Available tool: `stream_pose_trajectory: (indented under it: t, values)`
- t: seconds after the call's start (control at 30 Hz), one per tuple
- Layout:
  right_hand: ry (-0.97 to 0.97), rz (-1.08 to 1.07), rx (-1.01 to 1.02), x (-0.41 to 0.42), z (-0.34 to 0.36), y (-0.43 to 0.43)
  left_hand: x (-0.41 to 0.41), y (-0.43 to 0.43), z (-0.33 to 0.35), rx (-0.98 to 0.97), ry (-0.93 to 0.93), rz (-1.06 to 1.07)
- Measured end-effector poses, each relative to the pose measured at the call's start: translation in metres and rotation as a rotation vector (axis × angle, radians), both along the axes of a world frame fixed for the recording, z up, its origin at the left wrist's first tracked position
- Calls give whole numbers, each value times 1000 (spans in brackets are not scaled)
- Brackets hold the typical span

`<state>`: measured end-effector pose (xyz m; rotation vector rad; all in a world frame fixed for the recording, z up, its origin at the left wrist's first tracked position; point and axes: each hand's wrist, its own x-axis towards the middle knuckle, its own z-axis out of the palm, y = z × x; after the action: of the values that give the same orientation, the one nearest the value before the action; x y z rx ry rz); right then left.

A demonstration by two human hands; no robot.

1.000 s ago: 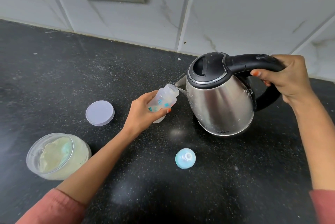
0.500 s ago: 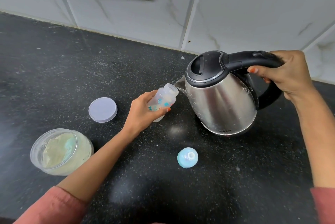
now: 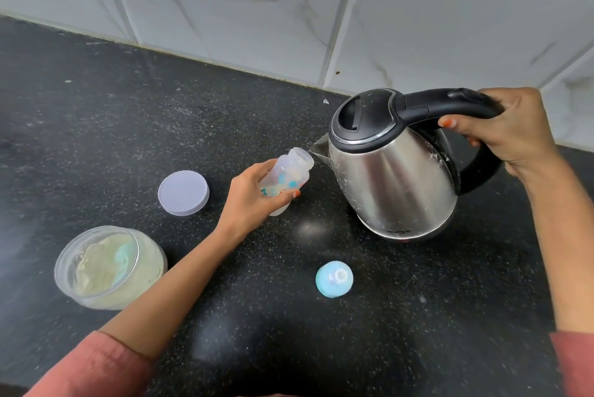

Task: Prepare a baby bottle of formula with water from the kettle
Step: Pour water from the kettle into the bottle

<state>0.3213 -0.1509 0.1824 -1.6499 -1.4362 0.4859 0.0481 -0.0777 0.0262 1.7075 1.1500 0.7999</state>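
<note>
We hold the baby bottle (image 3: 286,178) tilted above the table (image 3: 96,126), with our left hand (image 3: 250,200) curled round its lower half. Its open mouth is just beside the kettle (image 3: 392,178) spout (image 3: 319,149). Our right hand (image 3: 508,133) grips the kettle's handle. If we tip too fast, hot water may miss the small mouth and splash our left hand.

Left hand (image 3: 250,200) hides part of the clear plastic baby bottle (image 3: 289,171); tiny lettering low on the shiny steel kettle (image 3: 392,184), unreadable.
</note>
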Motion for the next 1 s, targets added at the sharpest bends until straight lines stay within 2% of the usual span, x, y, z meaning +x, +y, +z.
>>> stream_pose_trajectory:
  t: [0.43,1.0]
  values:
    - [70,15,-80,-11,6,4,-4,1,-2,18,6,4]
    - [-33,29,-42,-8,2,5,-4,4,-5,14,5,27]
